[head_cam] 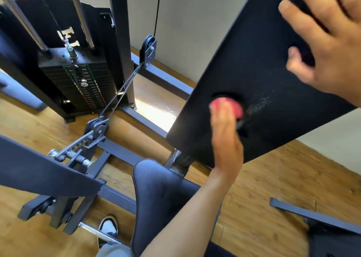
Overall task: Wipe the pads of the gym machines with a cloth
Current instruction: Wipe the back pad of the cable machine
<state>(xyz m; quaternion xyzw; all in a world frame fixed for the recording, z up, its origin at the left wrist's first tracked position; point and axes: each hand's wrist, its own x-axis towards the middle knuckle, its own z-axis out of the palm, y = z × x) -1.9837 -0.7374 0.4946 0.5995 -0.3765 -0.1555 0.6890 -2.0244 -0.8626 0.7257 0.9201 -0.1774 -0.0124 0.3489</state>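
Wooden flooring lay beneath the machine while your left hand pressed a pink cloth, fingers together, against the large black back pad, and your right hand, fingers spread, braced that pad, probably to steady it for wiping.

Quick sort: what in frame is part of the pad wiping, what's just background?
In the job:
back pad
left hand, on a pink object, blurred
right hand, spread on the pad
seat pad

Background:
weight stack
pulley
shoe
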